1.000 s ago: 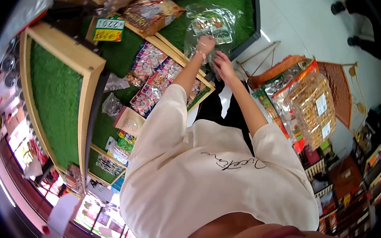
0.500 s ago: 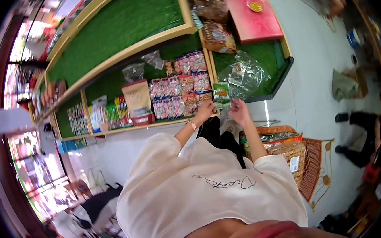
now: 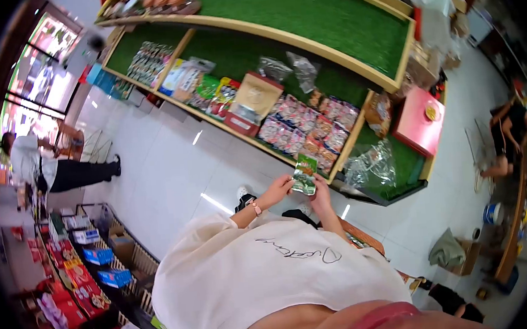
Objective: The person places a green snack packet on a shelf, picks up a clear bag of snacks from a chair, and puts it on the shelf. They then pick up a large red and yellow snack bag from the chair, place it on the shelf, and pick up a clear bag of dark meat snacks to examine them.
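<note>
A small green snack packet (image 3: 305, 172) is held in front of my shirt, near the front edge of the lower display shelf. My left hand (image 3: 282, 186), with a band on its wrist, grips the packet's left side, fingers closed. My right hand (image 3: 320, 189) pinches its lower right side. Just beyond lie rows of small pink-and-white snack packets (image 3: 291, 119) in a green-lined compartment. To the right of my hands, a clear plastic bag (image 3: 372, 165) rests crumpled on the green lining.
A brown paper pouch (image 3: 255, 100) and colourful packets stand left in the shelf. A pink box (image 3: 421, 121) sits at the right end. One person (image 3: 40, 160) stands at far left, another (image 3: 508, 130) sits at far right. Stocked racks (image 3: 97, 258) fill the lower left.
My view has turned, so the shelf now slants down to the right. The packet has come away from the shelf edge toward me, and my right hand has closed on it.
</note>
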Tool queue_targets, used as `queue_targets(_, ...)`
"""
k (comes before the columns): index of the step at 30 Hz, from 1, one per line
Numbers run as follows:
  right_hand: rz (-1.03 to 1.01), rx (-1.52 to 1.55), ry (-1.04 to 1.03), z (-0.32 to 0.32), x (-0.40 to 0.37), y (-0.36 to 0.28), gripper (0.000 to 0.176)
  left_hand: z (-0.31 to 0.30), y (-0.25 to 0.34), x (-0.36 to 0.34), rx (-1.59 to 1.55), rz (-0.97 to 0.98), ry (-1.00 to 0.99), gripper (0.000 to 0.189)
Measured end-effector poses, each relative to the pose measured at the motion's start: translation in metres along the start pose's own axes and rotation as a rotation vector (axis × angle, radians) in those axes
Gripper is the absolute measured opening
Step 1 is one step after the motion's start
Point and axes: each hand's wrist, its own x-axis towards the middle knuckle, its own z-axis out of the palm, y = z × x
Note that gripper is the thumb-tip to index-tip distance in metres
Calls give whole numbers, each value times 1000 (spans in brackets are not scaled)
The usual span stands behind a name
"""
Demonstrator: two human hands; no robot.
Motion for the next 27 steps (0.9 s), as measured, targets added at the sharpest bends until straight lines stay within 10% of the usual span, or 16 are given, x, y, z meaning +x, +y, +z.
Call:
queue_targets(15, -173, -757, -845, 298, -23, 131, 52, -223, 29, -168, -525, 178, 468, 22)
queue_targets(27, -196, -760, -889, 417, -38, 223, 60, -365, 48, -228, -321, 165, 489, 28)
